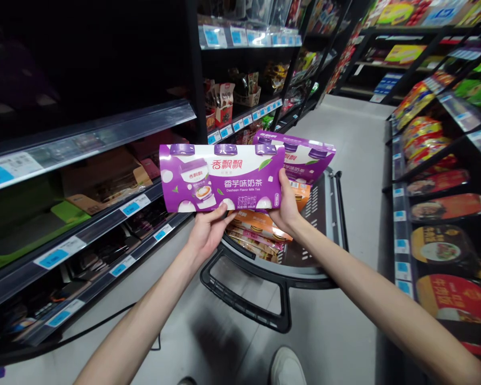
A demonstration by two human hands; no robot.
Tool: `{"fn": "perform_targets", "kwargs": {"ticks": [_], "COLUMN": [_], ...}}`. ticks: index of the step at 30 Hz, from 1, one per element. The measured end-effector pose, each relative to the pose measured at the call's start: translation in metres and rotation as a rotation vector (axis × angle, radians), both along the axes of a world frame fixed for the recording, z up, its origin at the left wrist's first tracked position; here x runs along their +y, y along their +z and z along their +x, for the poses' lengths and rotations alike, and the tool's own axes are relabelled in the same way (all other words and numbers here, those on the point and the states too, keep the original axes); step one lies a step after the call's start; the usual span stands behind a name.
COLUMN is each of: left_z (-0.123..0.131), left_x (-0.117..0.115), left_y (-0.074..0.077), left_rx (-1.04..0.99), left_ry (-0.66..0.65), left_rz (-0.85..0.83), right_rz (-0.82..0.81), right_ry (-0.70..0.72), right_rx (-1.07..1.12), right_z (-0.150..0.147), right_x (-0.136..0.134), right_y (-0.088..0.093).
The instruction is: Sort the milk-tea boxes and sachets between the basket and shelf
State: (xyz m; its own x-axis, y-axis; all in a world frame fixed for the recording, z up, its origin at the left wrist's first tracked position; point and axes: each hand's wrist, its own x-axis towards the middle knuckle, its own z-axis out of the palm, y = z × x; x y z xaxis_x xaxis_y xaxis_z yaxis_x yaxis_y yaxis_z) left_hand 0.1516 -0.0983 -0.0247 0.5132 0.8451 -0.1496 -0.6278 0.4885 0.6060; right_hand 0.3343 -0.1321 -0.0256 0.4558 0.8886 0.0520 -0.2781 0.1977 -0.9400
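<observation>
A purple and white milk tea pack (222, 179), a sleeve around several cups with "Dasheen Flavor Milk Tea" on it, is held up in front of me. My left hand (208, 230) grips its lower edge, thumb on the front. At the pack's right end, my right hand (286, 206) is closed around the corner. Behind it a second purple milk tea pack (310, 166) shows, partly hidden. Below both hands is a shopping basket (328, 235) with orange packs (260, 223) and other packets in it; its black handle (248, 305) points toward me.
Dark shelving (90, 133) with blue and white price tags runs along the left. Snack packs and bowl-shaped food packages (441, 246) fill the right-hand shelves. Grey floor (347, 139) stretches down the aisle between them. A white shoe (287, 366) is at the bottom.
</observation>
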Motion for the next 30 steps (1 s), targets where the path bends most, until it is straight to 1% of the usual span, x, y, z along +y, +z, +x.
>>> {"fn": "perform_targets", "kwargs": {"ticks": [4,9,14,17,21,23,25,27,29,30], "left_z": [0.000,0.000,0.000,0.001,0.004,0.006,0.008,0.008,0.007,0.006], "left_x": [0.000,0.001,-0.001,-0.004,-0.009,-0.012,-0.014,-0.017,-0.019,-0.020], "left_y": [-0.001,-0.002,0.000,0.002,0.003,0.001,-0.002,-0.006,-0.008,-0.008], "left_rx": [-0.011,-0.022,0.001,0.018,0.089,0.136,0.173,0.235,0.347,0.415], "left_ry": [0.001,-0.007,0.031,0.055,0.096,0.115,0.132,0.154,0.165,0.150], "left_rz": [0.007,0.024,0.014,0.044,0.080,0.132,0.214,0.297,0.389,0.452], "right_rz": [-0.002,-0.007,-0.005,-0.015,0.006,0.001,-0.055,-0.131,-0.189,-0.206], "right_ry": [0.013,-0.009,-0.020,-0.026,-0.099,-0.134,-0.147,-0.130,-0.108,-0.100], "right_rx": [-0.003,0.015,0.010,0.004,-0.053,-0.059,-0.022,0.045,0.137,0.184], "right_z": [0.001,0.001,0.002,0.005,0.010,0.011,0.010,0.009,0.008,0.008], "right_x": [0.000,0.001,0.002,0.005,0.010,0.011,0.010,0.008,0.007,0.006], "right_y": [-0.001,-0.002,-0.003,-0.009,-0.024,-0.029,-0.030,-0.027,-0.023,-0.021]}}
